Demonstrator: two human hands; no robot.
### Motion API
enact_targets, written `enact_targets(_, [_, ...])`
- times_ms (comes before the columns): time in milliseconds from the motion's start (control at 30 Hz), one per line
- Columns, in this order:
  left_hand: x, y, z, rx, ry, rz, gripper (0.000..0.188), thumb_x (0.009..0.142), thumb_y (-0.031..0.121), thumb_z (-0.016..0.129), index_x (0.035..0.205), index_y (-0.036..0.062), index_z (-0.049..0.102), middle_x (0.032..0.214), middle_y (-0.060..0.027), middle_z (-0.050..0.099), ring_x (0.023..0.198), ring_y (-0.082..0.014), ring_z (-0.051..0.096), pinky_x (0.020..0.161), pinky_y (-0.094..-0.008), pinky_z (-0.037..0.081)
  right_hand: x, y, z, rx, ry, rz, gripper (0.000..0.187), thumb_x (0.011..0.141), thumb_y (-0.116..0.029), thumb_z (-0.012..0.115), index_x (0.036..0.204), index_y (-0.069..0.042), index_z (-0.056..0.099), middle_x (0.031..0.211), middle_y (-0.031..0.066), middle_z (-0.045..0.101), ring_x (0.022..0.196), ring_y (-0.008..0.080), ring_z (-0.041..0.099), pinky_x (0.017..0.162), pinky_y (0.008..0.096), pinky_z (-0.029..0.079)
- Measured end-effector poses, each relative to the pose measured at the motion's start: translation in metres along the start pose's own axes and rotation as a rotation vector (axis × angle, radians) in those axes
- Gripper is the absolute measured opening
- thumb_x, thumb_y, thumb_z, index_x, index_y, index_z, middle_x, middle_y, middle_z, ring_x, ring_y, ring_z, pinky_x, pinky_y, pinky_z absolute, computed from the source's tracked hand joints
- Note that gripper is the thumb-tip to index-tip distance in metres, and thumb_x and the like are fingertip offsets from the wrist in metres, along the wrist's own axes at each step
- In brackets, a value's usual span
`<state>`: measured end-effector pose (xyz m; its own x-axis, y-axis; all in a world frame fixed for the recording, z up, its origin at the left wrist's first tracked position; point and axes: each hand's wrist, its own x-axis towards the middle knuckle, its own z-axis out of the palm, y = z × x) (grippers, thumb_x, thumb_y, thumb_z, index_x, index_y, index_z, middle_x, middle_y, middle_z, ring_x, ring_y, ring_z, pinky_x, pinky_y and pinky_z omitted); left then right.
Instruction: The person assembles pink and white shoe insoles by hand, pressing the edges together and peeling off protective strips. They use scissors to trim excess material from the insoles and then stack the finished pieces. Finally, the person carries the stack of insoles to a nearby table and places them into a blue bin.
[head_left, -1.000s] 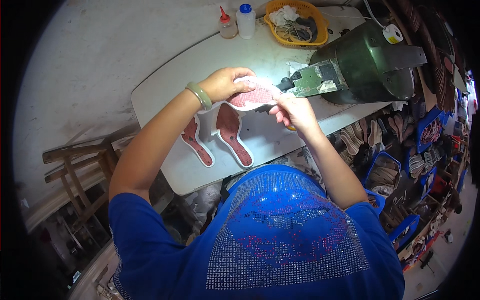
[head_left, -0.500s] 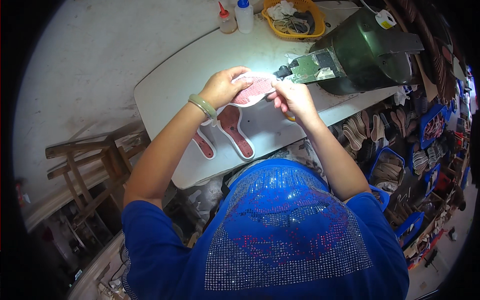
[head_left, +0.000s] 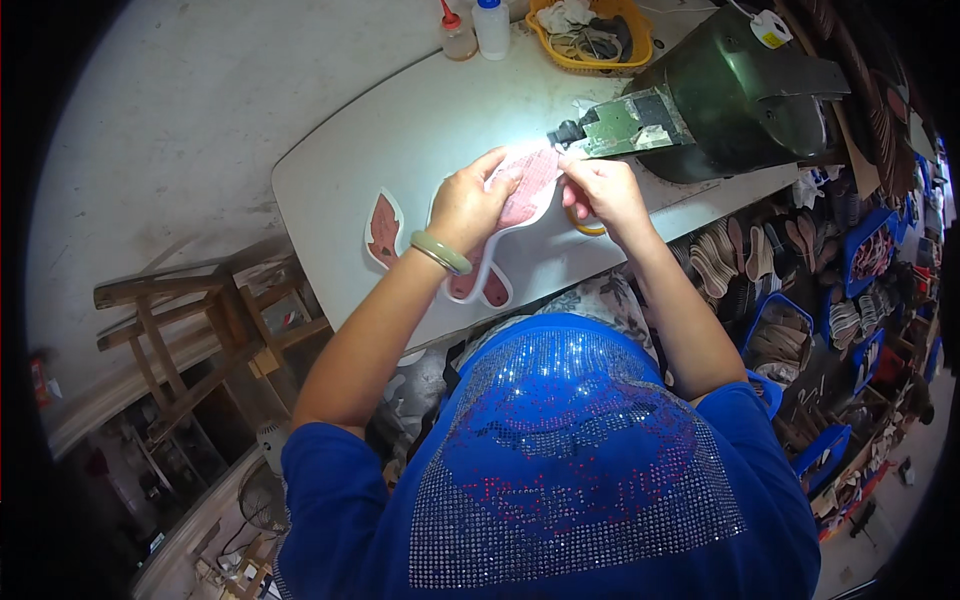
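A pink insole [head_left: 528, 190] with a white rim lies at the tip of a dark green machine [head_left: 720, 105], under a bright light. My left hand [head_left: 468, 208], with a green bangle at its wrist, grips the insole's left side, thumb on top. On the far right edge, the fingers of my right hand [head_left: 608, 195] pinch it close to the machine's tip. Another pink insole [head_left: 383, 232] rests on the white table [head_left: 335, 180] left of my left hand. One more insole [head_left: 495, 288] shows partly below the held one. An orange curved handle [head_left: 588, 226] sits beside my right wrist.
A red-capped bottle [head_left: 459, 42] and a blue-capped bottle [head_left: 492, 33] stand at the back beside a yellow basket [head_left: 600, 66] of cloth and cords. To the left is a wooden stool [head_left: 165, 290]. Blue crates [head_left: 778, 330] and stacked soles [head_left: 712, 258] fill the right.
The held insole has turned, its narrow end swinging down toward me at the machine's tip. My left hand has moved slightly right and nearer, uncovering the insole on the left.
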<state>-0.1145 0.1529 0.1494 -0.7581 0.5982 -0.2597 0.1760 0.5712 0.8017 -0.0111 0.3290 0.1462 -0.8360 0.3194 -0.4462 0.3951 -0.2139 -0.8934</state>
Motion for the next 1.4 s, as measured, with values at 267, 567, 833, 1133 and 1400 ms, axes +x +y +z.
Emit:
enact_targets(267, [-0.021,0.015,0.027,-0.058,0.129,-0.008,0.042,0.088,0.028,0.061,0.125,0.0107,0.056,0.099,-0.0164,0.068,0.088,-0.0261,0.067,0.076,-0.0341,0.05,-0.056,0.056,0.02,0.123,-0.131,-0.08,0.025,0.091,-0.022,0.062,0.099,0.002,0.068,0.09,0.0053,0.068,0.082,0.0085,0.061,0.075,0.024,0.048])
enact_targets(567, [-0.006,0.011,0.033,-0.162,0.194,0.077,0.043,0.088,0.028,0.061,0.125,0.0072,0.055,0.099,-0.0151,0.069,0.088,-0.0224,0.068,0.075,-0.0324,0.051,-0.045,0.061,0.022,0.14,-0.107,-0.089,0.014,0.089,-0.015,0.065,0.09,0.0,0.064,0.082,-0.0027,0.061,0.076,0.0035,0.052,0.07,0.0207,0.044])
enact_targets(833, [0.006,0.019,0.021,-0.166,0.228,0.071,0.039,0.088,0.024,0.062,0.122,0.0048,0.056,0.098,-0.0128,0.068,0.088,-0.0185,0.066,0.077,-0.0305,0.05,-0.03,0.071,0.018,0.215,-0.064,-0.09,0.017,0.089,-0.013,0.065,0.1,-0.001,0.065,0.088,-0.0042,0.062,0.08,0.0022,0.054,0.072,0.0179,0.044])
enact_targets(1133, [-0.023,-0.013,-0.001,-1.169,-0.301,-0.035,0.043,0.096,0.015,0.053,0.136,0.0047,0.043,0.124,-0.0042,0.056,0.111,-0.0124,0.055,0.095,-0.0282,0.044,-0.061,0.029,0.039,-0.024,-0.226,-0.171,0.02,0.087,-0.014,0.066,0.1,0.001,0.066,0.091,0.0023,0.067,0.083,0.0067,0.059,0.075,0.0238,0.048])
enact_targets(1400, [-0.061,-0.048,-0.005,-1.482,-0.51,0.1,0.038,0.092,0.02,0.058,0.13,0.0182,0.051,0.113,-0.0004,0.058,0.105,-0.0149,0.057,0.091,-0.0333,0.048,-0.103,-0.032,0.075,-0.644,0.004,-0.624,0.026,0.08,-0.025,0.073,0.089,-0.003,0.062,0.074,0.008,0.061,0.056,0.0193,0.059,0.052,0.0293,0.048])
